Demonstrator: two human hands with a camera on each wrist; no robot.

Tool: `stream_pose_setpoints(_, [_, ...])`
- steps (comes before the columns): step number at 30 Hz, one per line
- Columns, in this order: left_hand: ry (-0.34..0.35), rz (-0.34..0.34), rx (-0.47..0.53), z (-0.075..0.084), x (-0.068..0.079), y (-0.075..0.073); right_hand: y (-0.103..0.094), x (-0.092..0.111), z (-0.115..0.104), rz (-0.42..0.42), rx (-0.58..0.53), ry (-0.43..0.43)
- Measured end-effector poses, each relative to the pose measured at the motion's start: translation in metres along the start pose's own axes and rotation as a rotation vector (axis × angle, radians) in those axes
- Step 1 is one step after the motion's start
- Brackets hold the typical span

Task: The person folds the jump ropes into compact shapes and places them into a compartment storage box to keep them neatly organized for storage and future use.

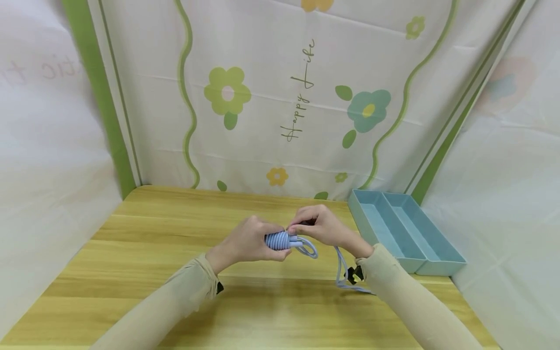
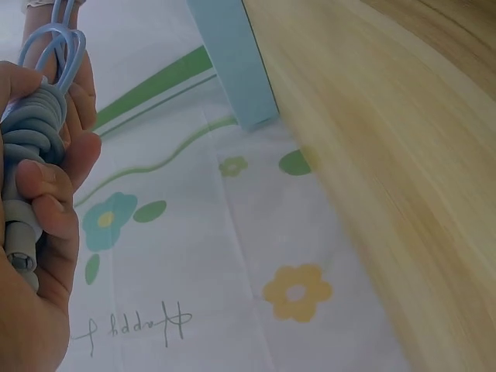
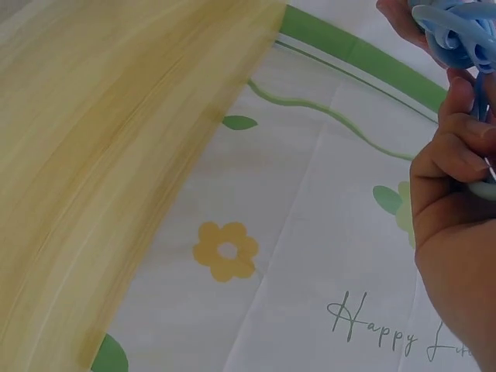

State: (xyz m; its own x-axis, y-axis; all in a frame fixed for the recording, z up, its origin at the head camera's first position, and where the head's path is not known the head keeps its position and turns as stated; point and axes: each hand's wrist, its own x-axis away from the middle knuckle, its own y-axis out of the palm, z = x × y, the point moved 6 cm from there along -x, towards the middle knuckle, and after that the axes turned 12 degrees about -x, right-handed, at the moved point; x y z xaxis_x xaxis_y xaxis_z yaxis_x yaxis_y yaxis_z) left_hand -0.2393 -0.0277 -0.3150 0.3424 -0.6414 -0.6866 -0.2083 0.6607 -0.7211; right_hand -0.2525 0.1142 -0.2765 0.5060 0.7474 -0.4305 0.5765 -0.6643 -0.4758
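Observation:
A light-blue cable (image 1: 277, 241) is wound in tight turns into a short bundle above the table. My left hand (image 1: 251, 241) grips the bundle, thumb on the near side and fingers over the far side. In the left wrist view a plug-like end (image 2: 21, 246) of the cable (image 2: 39, 124) pokes out beside the curled fingers. Loops stick out from the bundle's right end. Close against that end, my right hand (image 1: 323, 226) pinches the cable with thumb and forefinger. From under this hand a loose length trails down to the right. In the right wrist view the curled fingers (image 3: 453, 151) hold a strand below the wound cable (image 3: 457, 35).
A light-blue tray (image 1: 409, 260) with two long compartments stands at the right of the wooden table (image 1: 144, 272). A white flower-printed curtain (image 1: 258, 146) hangs behind the table, with white cloth at both sides. Dark wrist gear (image 1: 353, 274) shows below the right sleeve.

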Motion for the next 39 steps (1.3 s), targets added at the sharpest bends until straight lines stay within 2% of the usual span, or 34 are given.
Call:
stream_pose_setpoints(7, [-0.055,0.018,0.143,-0.005,0.003,0.001,-0.001,0.003,0.004,-0.051,-0.075,0.031])
stream_pose_setpoints(14, [-0.134,0.101,0.242,-0.011,0.005,-0.001,-0.004,0.003,0.005,-0.039,-0.075,0.047])
stream_pose_setpoints(20, [-0.195,0.177,0.268,-0.006,0.003,-0.01,-0.007,0.006,0.008,-0.019,-0.09,0.057])
stream_pose_setpoints(24, [-0.202,0.195,0.289,0.004,-0.001,-0.019,-0.006,0.008,0.011,-0.031,-0.125,0.062])
stream_pose_setpoints(27, [-0.227,0.193,0.303,0.002,-0.001,-0.017,-0.006,0.009,0.011,-0.036,-0.14,0.05])
stream_pose_setpoints(32, [-0.339,0.172,0.369,-0.014,0.005,-0.003,-0.006,0.009,0.009,-0.003,-0.129,0.041])
stream_pose_setpoints(39, [-0.561,0.186,0.472,-0.024,0.01,0.004,-0.002,0.012,0.017,0.09,-0.116,0.142])
